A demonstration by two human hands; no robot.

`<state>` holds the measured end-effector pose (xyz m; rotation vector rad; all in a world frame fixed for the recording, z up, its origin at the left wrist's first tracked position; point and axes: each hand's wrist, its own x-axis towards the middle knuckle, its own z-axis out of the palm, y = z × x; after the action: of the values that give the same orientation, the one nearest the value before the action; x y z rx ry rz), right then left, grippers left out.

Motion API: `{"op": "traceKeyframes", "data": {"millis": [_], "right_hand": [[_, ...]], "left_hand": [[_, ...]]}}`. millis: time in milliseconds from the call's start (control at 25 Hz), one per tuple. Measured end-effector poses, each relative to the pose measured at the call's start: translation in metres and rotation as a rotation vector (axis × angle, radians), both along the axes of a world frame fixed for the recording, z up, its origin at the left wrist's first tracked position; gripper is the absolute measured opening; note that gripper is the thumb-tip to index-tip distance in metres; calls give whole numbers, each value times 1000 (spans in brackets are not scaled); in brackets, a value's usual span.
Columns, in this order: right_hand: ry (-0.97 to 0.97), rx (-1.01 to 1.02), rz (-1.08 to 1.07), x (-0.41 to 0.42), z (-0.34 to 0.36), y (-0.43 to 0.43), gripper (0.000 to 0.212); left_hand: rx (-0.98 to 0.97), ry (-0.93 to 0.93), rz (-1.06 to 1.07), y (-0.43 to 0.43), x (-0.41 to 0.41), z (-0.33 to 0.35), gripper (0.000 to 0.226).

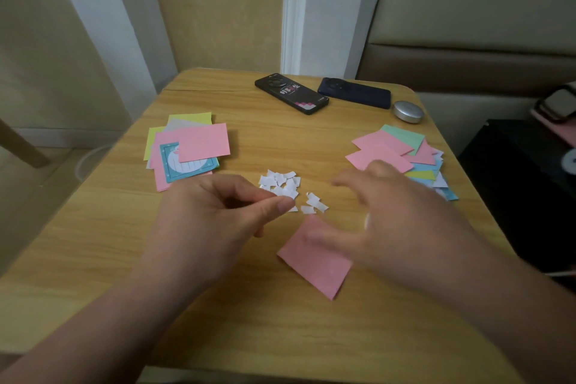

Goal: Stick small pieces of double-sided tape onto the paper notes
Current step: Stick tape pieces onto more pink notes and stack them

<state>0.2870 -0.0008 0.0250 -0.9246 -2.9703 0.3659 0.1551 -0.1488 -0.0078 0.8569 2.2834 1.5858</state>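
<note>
A pile of several small white tape pieces (282, 185) lies at the middle of the wooden table (93, 243). My left hand (218, 215) is at the pile's near-left edge, thumb and forefinger pinched together on a piece of tape. A single pink paper note (314, 262) lies in front of the pile. My right hand (389, 218) is blurred, fingers spread and relaxed, hovering over the note's right corner and holding nothing I can see. A stack of notes (190, 146) sits at the left and another stack (402, 153) at the right.
Two dark phones (291, 93) (355, 92) and a small silver round case (408, 111) lie along the table's far edge. A dark cabinet (514, 196) stands to the right of the table, a padded wall behind.
</note>
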Motion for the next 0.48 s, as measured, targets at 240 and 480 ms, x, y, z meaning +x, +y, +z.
{"op": "traceKeyframes", "data": {"millis": [240,480], "right_hand": [[-303,-139,-9,17,16,39,53],[-328,-165,99,21,-1,37,36]], "left_hand": [[-21,146,-149,0,4,-12,50],[-312,632,-715,7,4,-30,51]]}}
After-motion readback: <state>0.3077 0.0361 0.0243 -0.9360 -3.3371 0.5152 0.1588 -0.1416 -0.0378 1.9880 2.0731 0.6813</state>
